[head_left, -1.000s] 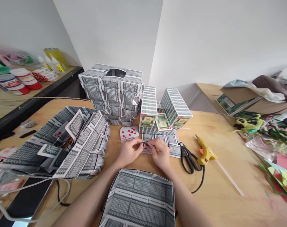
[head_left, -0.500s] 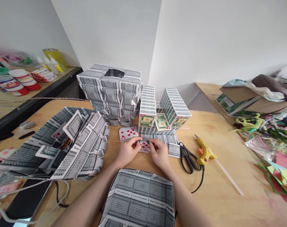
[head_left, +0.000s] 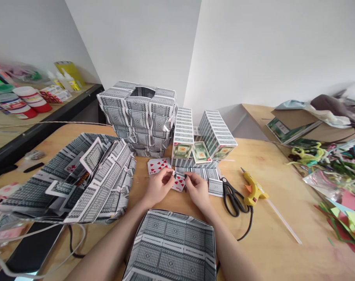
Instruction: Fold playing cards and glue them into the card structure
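Note:
Between my hands is a playing card (head_left: 179,183) with red hearts, its face toward me. My left hand (head_left: 161,184) pinches its upper left part, and my right hand (head_left: 197,186) pinches its right side. Just beyond the left fingers lie loose heart cards (head_left: 159,165), face up. Cards with grey patterned backs (head_left: 216,187) lie by the right fingers, partly hidden behind the hand. Close to me, between my forearms, stands an open box form (head_left: 171,242) made of grey-backed cards.
Scissors (head_left: 234,197) and a yellow glue gun (head_left: 252,187) with a glue stick lie at right. Card packs (head_left: 218,136) stand behind, beside a card-covered box (head_left: 136,113). A card-made container (head_left: 98,183) holds loose cards at left. Paper scraps (head_left: 347,207) lie far right.
The heart card between my fingers has tilted slightly, its lower right corner shifting left. Both hands stay in nearly the same place.

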